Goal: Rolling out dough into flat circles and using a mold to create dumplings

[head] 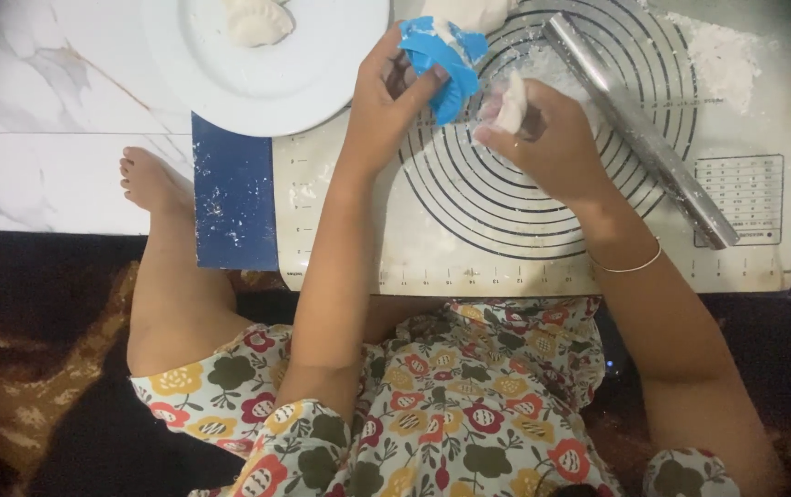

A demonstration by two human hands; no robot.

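Left hand [386,87]: fingers curled around a blue plastic dumpling press [441,64], thumb against its lower edge, press folded nearly closed with a bit of white dough showing at the top. It sits above the upper part of the mat, just beside the right hand.

Right hand [547,138]: fingertips pinched on a small pale dough piece [512,103], held upright, touching or nearly touching the press edge; can't tell which. Thin bangle [630,267] on that wrist.

Under both hands: cream silicone pastry mat [542,267] with concentric dark rings and ruler marks along the edges, lying on a marble-pattern floor [36,101]. Flour is dusted over the ring centre, with a loose flour heap [722,60] at the mat's top right corner.

Right of the right hand: metal rolling pin [639,129], lying diagonally across the rings, from top centre to lower right, apart from the hand.

Left of the left hand: white plate [322,64], overlapping the mat's top left corner, one folded dumpling [255,20] on it. Below the plate, a dark blue board [234,193] flecked with flour, tucked against the mat's left edge.

Person sits on the floor in a floral dress [432,396], bare foot [151,179] just left of the blue board.
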